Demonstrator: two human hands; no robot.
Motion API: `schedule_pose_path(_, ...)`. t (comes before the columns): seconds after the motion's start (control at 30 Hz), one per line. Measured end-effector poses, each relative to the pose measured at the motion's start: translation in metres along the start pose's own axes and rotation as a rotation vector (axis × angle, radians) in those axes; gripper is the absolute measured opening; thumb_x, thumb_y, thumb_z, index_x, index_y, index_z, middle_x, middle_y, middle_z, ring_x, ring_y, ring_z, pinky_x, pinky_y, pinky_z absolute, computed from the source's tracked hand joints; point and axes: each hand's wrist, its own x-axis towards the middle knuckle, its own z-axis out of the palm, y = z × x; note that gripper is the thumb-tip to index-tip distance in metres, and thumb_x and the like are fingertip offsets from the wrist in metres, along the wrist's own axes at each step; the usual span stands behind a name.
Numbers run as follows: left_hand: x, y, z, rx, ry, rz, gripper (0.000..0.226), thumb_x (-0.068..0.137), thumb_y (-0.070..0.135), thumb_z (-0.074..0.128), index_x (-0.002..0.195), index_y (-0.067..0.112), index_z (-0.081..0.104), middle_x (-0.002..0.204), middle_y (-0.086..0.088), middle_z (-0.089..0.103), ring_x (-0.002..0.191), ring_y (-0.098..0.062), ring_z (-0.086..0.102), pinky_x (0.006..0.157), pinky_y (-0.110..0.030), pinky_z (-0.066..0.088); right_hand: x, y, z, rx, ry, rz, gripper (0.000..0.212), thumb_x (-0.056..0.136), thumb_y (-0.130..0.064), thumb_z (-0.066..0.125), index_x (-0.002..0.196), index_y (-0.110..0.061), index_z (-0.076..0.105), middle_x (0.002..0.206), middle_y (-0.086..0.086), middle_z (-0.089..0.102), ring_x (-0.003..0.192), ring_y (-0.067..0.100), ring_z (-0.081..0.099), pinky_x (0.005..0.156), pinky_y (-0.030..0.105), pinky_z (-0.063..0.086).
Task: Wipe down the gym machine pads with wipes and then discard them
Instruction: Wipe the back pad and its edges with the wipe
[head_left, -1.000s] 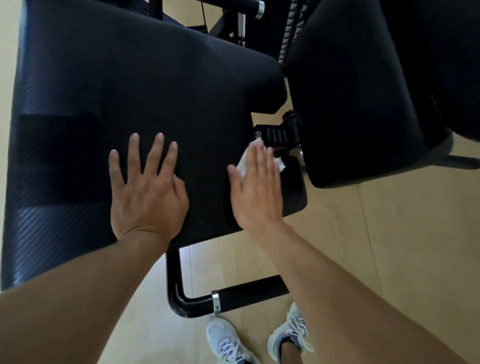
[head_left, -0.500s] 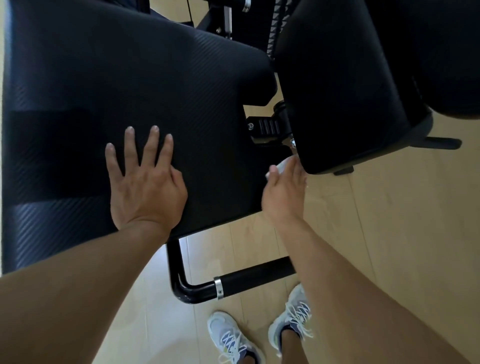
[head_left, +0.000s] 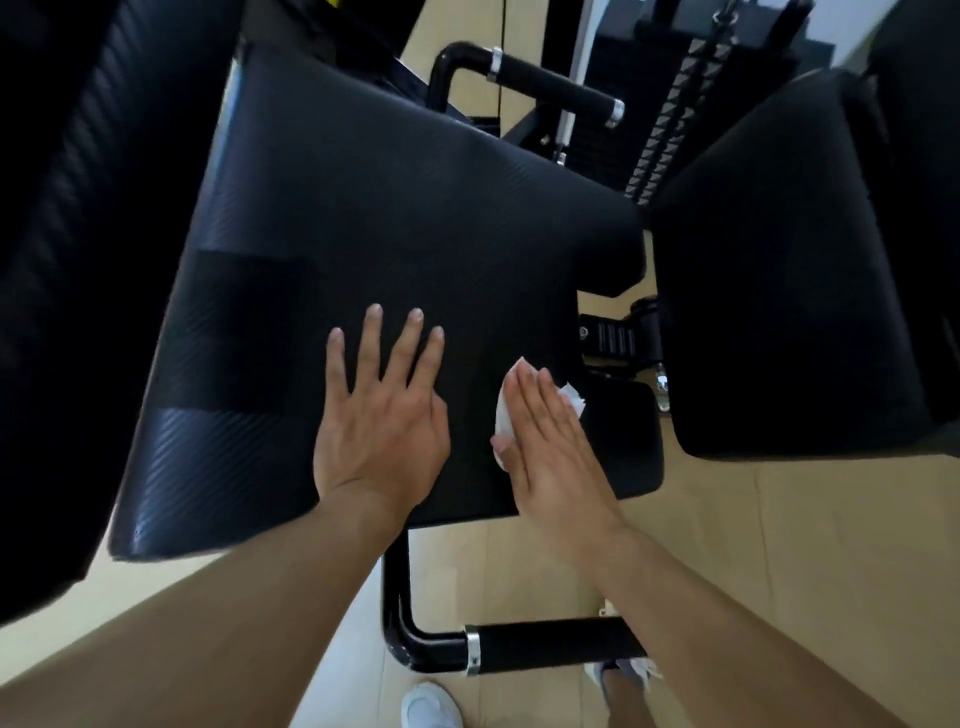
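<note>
A large black textured seat pad (head_left: 374, 249) fills the middle of the head view. My left hand (head_left: 382, 415) lies flat on it with fingers spread. To its right, my right hand (head_left: 545, 441) presses a white wipe (head_left: 504, 421) flat against the pad's near right part, fingers straight and together. The wipe shows at the hand's left edge and past the fingertips; the rest is hidden under the palm. A second black pad (head_left: 779, 270) stands at the right, close to the seat's right edge.
A black handle bar (head_left: 550, 647) with a chrome ring runs below the seat's front edge. Another handle (head_left: 550, 80) sits behind the seat. A dark upright pad (head_left: 78, 234) fills the left side. A weight stack (head_left: 665, 130) is at the back. My shoes (head_left: 431, 706) stand on the light wooden floor.
My right hand moved from the seat's right front corner back onto the pad with the wipe, closer to my left hand. The camera tilted up; my left hand stayed flat on the pad.
</note>
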Motion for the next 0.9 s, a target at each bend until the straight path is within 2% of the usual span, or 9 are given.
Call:
schedule_pose_path(0.17,0.002,0.001,-0.003,-0.072,0.022,-0.072,0.066,0.106,0.044,0.026,0.162,0.012,0.012,0.169,-0.008,0.019,0.157,-0.028,0.01,0.126,-0.056,0.012,0.087,-0.002,-0.029,-0.036,-0.042,-0.048,0.063,0.109,-0.049,0.012,0.16,-0.025,-0.016,0.165,-0.012,-0.029,0.15,0.004,-0.031,0.125,0.029,-0.017)
schedule_pose_path(0.37,-0.001,0.001,-0.002,-0.061,0.028,-0.119,0.073,0.103,0.048,0.033,0.162,0.007,0.016,0.168,-0.009,0.02,0.158,-0.028,0.01,0.126,-0.058,0.008,0.181,-0.003,-0.061,-0.084,-0.084,-0.16,0.064,0.108,-0.051,0.009,0.16,-0.024,-0.018,0.164,-0.01,-0.03,0.149,0.006,-0.033,0.123,0.029,-0.02)
schedule_pose_path(0.47,-0.003,0.001,0.003,-0.066,0.038,-0.125,0.073,0.103,0.048,0.034,0.162,0.01,0.016,0.169,-0.006,0.02,0.157,-0.027,0.013,0.126,-0.057,0.008,0.236,-0.008,-0.079,-0.087,-0.076,-0.205,0.064,0.11,-0.048,0.011,0.162,-0.02,-0.013,0.169,-0.005,-0.023,0.152,0.009,-0.027,0.125,0.033,-0.016)
schedule_pose_path(0.63,-0.002,0.002,0.004,-0.084,0.085,-0.129,0.069,0.105,0.047,0.037,0.162,0.013,0.019,0.169,-0.004,0.023,0.156,-0.026,0.018,0.125,-0.057,0.011,0.309,-0.053,-0.091,-0.084,-0.067,-0.26,0.065,0.111,-0.044,0.014,0.162,-0.012,-0.01,0.171,0.002,-0.017,0.156,0.019,-0.021,0.127,0.038,-0.014)
schedule_pose_path(0.7,-0.003,0.003,0.003,-0.087,0.089,-0.154,0.071,0.103,0.046,0.04,0.162,0.012,0.019,0.169,-0.005,0.022,0.156,-0.026,0.018,0.126,-0.056,0.01,0.297,-0.072,-0.085,-0.107,-0.096,-0.393,0.065,0.111,-0.043,0.017,0.162,-0.011,-0.007,0.172,0.006,-0.013,0.157,0.021,-0.018,0.127,0.039,-0.013)
schedule_pose_path(0.83,-0.004,0.004,0.002,-0.109,0.102,-0.166,0.073,0.103,0.045,0.042,0.162,0.009,0.018,0.169,-0.008,0.019,0.156,-0.027,0.018,0.126,-0.055,0.011,0.238,-0.062,-0.077,-0.336,-0.169,-0.931,0.062,0.112,-0.039,0.027,0.162,-0.01,0.006,0.172,0.009,0.003,0.159,0.023,-0.005,0.129,0.041,-0.001)
schedule_pose_path(0.9,-0.002,0.003,0.002,-0.11,0.11,-0.161,0.072,0.103,0.045,0.041,0.162,0.01,0.018,0.169,-0.007,0.019,0.156,-0.026,0.018,0.126,-0.055,0.011,0.259,-0.055,-0.09,-0.396,-0.213,-0.971,0.061,0.112,-0.04,0.024,0.162,-0.014,0.003,0.172,0.007,0.002,0.158,0.02,-0.008,0.129,0.04,-0.002)
